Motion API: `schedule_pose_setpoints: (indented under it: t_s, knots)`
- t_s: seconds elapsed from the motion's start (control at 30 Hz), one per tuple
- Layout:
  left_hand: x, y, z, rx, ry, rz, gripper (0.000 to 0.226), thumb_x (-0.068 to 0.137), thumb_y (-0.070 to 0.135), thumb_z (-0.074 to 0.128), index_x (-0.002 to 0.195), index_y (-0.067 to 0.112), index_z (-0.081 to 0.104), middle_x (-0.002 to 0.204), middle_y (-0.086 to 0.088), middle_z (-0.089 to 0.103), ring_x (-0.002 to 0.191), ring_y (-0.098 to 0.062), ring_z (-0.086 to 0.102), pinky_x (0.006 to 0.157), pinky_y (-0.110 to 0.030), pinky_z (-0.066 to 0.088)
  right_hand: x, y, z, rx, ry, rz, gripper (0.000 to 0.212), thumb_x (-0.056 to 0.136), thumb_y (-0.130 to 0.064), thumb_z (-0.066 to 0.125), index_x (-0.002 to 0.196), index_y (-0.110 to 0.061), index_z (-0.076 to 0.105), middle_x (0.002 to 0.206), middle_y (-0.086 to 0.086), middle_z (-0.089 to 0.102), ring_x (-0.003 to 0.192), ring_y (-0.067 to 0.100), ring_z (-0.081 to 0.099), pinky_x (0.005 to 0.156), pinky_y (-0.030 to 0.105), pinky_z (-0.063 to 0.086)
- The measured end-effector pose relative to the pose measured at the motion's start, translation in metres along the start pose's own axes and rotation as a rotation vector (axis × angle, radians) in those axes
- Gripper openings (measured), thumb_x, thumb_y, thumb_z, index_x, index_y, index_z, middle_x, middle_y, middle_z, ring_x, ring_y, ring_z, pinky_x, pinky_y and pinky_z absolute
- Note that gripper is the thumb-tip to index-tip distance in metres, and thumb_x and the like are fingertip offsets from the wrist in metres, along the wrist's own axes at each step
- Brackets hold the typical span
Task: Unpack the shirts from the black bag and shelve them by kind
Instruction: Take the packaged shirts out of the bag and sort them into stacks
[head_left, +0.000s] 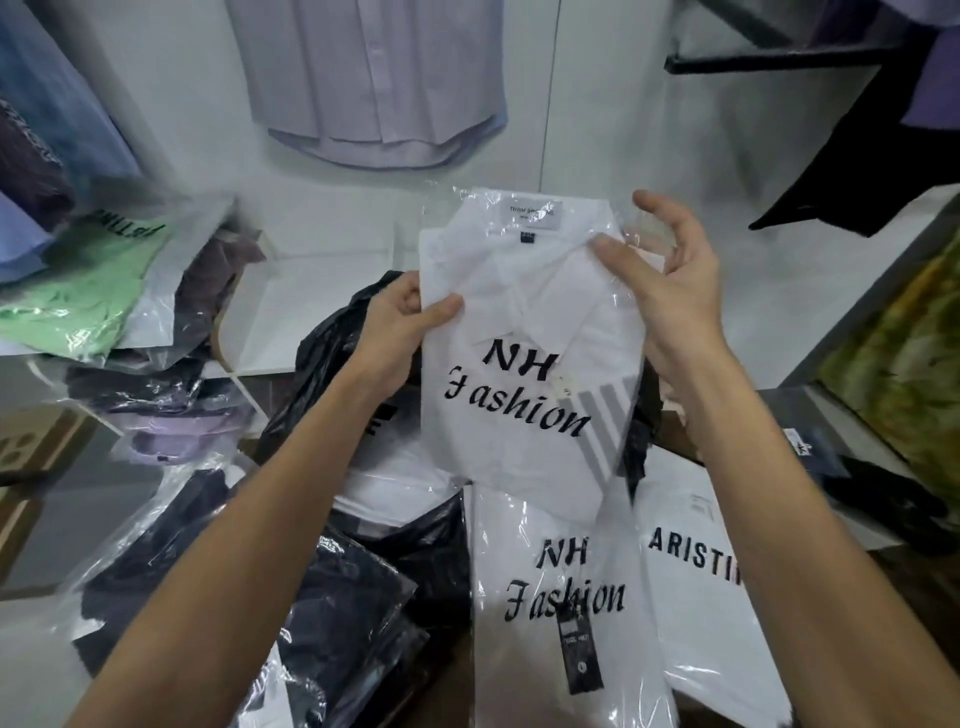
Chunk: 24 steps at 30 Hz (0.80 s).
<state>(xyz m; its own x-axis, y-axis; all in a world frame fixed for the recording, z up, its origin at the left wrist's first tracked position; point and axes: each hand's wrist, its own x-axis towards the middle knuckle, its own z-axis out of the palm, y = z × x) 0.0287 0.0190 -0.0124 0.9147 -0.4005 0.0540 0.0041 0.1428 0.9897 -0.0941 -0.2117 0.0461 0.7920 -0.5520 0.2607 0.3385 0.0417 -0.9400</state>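
I hold up a white shirt (519, 332) packed in a clear sleeve printed "NH Fashion", with grey stripes on its lower right. My left hand (400, 332) pinches its left edge. My right hand (670, 291) grips the upper right edge by the collar, thumb on the front and fingers curled behind. Under and behind the shirt lies the crumpled black bag (332, 353). Below it lie another packed white "NH Fashion" shirt (561, 613) with a black hang tag and a white "ARISTINO" pack (696, 587).
A white shelf (311, 312) runs behind the bag. At left lie a green packed shirt (88, 291) and purple ones (176, 431); dark packed shirts (291, 613) at lower left. A pale shirt (379, 78) hangs on the wall; dark garments hang at upper right.
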Motion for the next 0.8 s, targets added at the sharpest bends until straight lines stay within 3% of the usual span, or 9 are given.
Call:
schedule_pose_setpoints:
  t_s: [0.07, 0.13, 0.27, 0.33, 0.43, 0.53, 0.63, 0.73, 0.8]
  knots:
    - [-0.005, 0.005, 0.012, -0.103, 0.040, 0.012, 0.022, 0.092, 0.002, 0.070, 0.109, 0.004, 0.057, 0.102, -0.012, 0.076, 0.092, -0.027, 0.074, 0.084, -0.043, 0.061, -0.003, 0.004, -0.012, 0.038, 0.002, 0.068, 0.051, 0.069, -0.032, 0.094, 0.115, -0.032, 0.071, 0.127, 0.010, 0.070, 0.117, 0.030, 0.069, 0.096, 0.045, 0.058]
    - [-0.009, 0.013, 0.022, -0.181, 0.050, 0.030, 0.018, 0.094, 0.001, 0.068, 0.102, 0.008, 0.053, 0.097, -0.008, 0.076, 0.088, -0.023, 0.074, 0.079, -0.040, 0.062, -0.014, 0.017, -0.024, -0.009, -0.092, 0.152, 0.054, 0.070, -0.031, 0.087, 0.120, -0.022, 0.068, 0.121, 0.003, 0.075, 0.113, 0.022, 0.071, 0.097, 0.039, 0.056]
    - [-0.023, 0.027, 0.035, -0.280, 0.074, -0.009, 0.020, 0.095, 0.008, 0.069, 0.108, 0.007, 0.052, 0.111, -0.014, 0.073, 0.097, -0.027, 0.073, 0.089, -0.045, 0.061, -0.038, 0.054, -0.049, -0.187, -0.090, 0.212, 0.050, 0.080, -0.028, 0.085, 0.125, -0.013, 0.067, 0.119, 0.001, 0.076, 0.116, 0.019, 0.070, 0.106, 0.047, 0.053]
    - [-0.034, 0.020, 0.041, -0.135, 0.106, -0.065, 0.027, 0.094, 0.012, 0.073, 0.112, 0.008, 0.054, 0.116, -0.013, 0.072, 0.098, -0.026, 0.074, 0.084, -0.043, 0.062, -0.048, 0.066, -0.059, -0.189, -0.050, 0.268, 0.046, 0.086, -0.022, 0.082, 0.129, -0.017, 0.066, 0.124, -0.001, 0.074, 0.119, 0.015, 0.068, 0.105, 0.044, 0.053]
    - [-0.052, -0.010, 0.043, 0.138, 0.060, -0.142, 0.041, 0.090, 0.019, 0.077, 0.124, 0.024, 0.056, 0.120, 0.001, 0.072, 0.105, -0.019, 0.073, 0.085, -0.043, 0.062, -0.077, 0.087, -0.075, -0.195, -0.057, 0.373, 0.046, 0.086, -0.019, 0.082, 0.128, -0.025, 0.064, 0.123, -0.005, 0.074, 0.117, 0.015, 0.069, 0.099, 0.039, 0.056]
    - [-0.074, -0.052, 0.043, 0.273, -0.078, -0.245, 0.048, 0.087, 0.012, 0.073, 0.127, 0.033, 0.055, 0.119, 0.006, 0.071, 0.108, -0.017, 0.071, 0.090, -0.042, 0.060, -0.117, 0.114, -0.093, -0.253, -0.035, 0.518, 0.044, 0.086, -0.013, 0.081, 0.124, -0.023, 0.061, 0.120, -0.001, 0.074, 0.105, 0.010, 0.072, 0.078, 0.018, 0.057]
    - [-0.101, -0.096, 0.044, 0.470, -0.112, -0.379, 0.048, 0.088, 0.011, 0.069, 0.128, 0.027, 0.049, 0.121, 0.002, 0.067, 0.107, -0.016, 0.067, 0.083, -0.030, 0.057, -0.157, 0.138, -0.107, -0.301, 0.016, 0.636, 0.044, 0.086, -0.008, 0.080, 0.123, -0.017, 0.057, 0.114, 0.006, 0.074, 0.092, 0.008, 0.074, 0.067, 0.013, 0.054]
    - [-0.121, -0.124, 0.041, 0.623, -0.132, -0.469, 0.048, 0.087, 0.014, 0.070, 0.127, 0.019, 0.043, 0.112, 0.002, 0.064, 0.098, -0.013, 0.065, 0.066, -0.014, 0.048, -0.180, 0.148, -0.115, -0.381, -0.027, 0.667, 0.044, 0.087, -0.012, 0.081, 0.121, -0.021, 0.055, 0.110, -0.009, 0.069, 0.080, -0.017, 0.067, 0.064, 0.002, 0.048]
    - [-0.130, -0.135, 0.038, 0.688, -0.126, -0.472, 0.053, 0.084, 0.013, 0.074, 0.125, 0.023, 0.041, 0.105, 0.007, 0.063, 0.097, -0.016, 0.066, 0.060, -0.008, 0.042, -0.191, 0.154, -0.120, -0.446, -0.064, 0.681, 0.049, 0.084, -0.015, 0.084, 0.122, -0.022, 0.054, 0.110, -0.014, 0.068, 0.079, -0.020, 0.064, 0.063, 0.000, 0.046]
